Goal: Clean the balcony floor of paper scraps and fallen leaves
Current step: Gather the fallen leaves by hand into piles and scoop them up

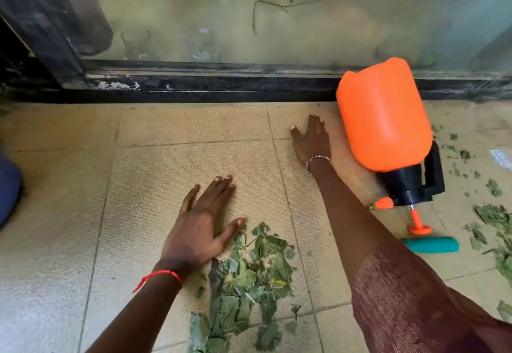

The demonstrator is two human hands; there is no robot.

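A heap of green fallen leaves (243, 283) lies on the beige tiled balcony floor (69, 214) near the bottom middle. My left hand (202, 222) rests flat on the tiles with fingers spread, its thumb touching the heap's upper left edge. My right hand (311, 139) lies flat and open farther away, just left of an orange sprayer, holding nothing. More scattered leaves (493, 222) cover the floor at the right. A white paper scrap (501, 158) sits at the far right edge.
An orange pressure sprayer (385, 120) with a black handle lies on its side to the right. A teal handle (430, 244) lies below it. A black door track (207, 86) and dirty glass door bound the far side. A dark blue object (8, 186) sits at the left edge.
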